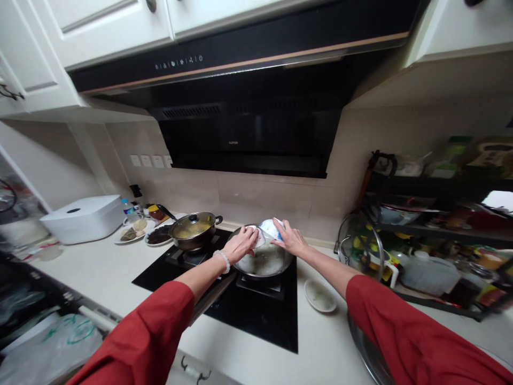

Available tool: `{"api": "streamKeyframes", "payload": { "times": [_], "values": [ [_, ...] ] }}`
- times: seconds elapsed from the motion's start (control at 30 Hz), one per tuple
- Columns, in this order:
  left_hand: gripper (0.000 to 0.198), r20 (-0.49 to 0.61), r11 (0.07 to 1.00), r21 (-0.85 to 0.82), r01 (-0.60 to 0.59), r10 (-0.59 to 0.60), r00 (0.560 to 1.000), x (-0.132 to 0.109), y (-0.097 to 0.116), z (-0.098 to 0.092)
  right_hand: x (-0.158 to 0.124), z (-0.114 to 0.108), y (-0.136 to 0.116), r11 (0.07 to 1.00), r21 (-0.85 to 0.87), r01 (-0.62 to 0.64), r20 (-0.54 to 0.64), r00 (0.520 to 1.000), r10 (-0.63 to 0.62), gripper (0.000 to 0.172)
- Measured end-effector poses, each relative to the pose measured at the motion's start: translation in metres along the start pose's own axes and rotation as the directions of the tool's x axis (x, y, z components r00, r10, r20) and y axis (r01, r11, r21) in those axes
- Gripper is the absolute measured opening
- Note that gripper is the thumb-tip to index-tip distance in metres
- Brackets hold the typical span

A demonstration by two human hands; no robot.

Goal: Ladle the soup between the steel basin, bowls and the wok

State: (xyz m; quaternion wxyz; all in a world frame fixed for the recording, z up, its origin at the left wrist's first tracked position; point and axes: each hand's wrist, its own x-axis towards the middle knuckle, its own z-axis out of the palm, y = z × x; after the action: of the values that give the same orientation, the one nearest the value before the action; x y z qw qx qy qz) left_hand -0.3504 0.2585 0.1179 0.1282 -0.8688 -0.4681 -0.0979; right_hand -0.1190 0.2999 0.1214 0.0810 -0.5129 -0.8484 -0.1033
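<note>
Looking at the middle of the frame, we've got a white bowl with blue markings (269, 230) tipped over the back part of an open pan (262, 277), which has something pale and cloudy in it. We can't really make out which way the bowl's mouth faces.

Handling-wise, we'd guess it's ceramic: stiff, on the light side, no give at all, and likely to chip if it knocks the metal rim. That smooth glaze would probably get slippery with steam or wet fingers, so we'd take hold at the rim with the thumb on one side and the fingers well spread underneath.

The right grip (292, 237) is pretty much like that, opened only about as wide as the bowl's side, thumb low and fingers up top, pinching it from the right. The left grip (242, 241) is curled in closer, fingers bent round a small pale piece (258, 237) just beside the bowl. No clue from us what that is, and we can't tell if it touches the bowl.

Around them, a lidded pan (196, 243) sits left of centre on the black cooktop (256, 315), and a small oval dish (326, 310) is on the pale worktop (328, 342) toward the lower right, under the right forearm.
</note>
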Motion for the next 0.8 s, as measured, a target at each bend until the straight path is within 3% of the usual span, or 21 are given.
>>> {"api": "streamKeyframes", "payload": {
  "times": [0.47, 0.8],
  "values": [
    [0.080, -0.038, 0.998, -0.001, -0.065, 0.065, 0.997, -0.007, 0.002, -0.008, -0.011, -0.014, -0.009, 1.000, -0.010, 0.000, -0.024, 1.000, 0.000, 0.082],
    [0.080, -0.003, 0.997, 0.034, -0.071, 0.071, 0.997, -0.011, 0.003, -0.009, -0.018, -0.005, -0.011, 0.999, 0.034, -0.039, -0.035, 0.999, 0.040, 0.079]
  ]
}}
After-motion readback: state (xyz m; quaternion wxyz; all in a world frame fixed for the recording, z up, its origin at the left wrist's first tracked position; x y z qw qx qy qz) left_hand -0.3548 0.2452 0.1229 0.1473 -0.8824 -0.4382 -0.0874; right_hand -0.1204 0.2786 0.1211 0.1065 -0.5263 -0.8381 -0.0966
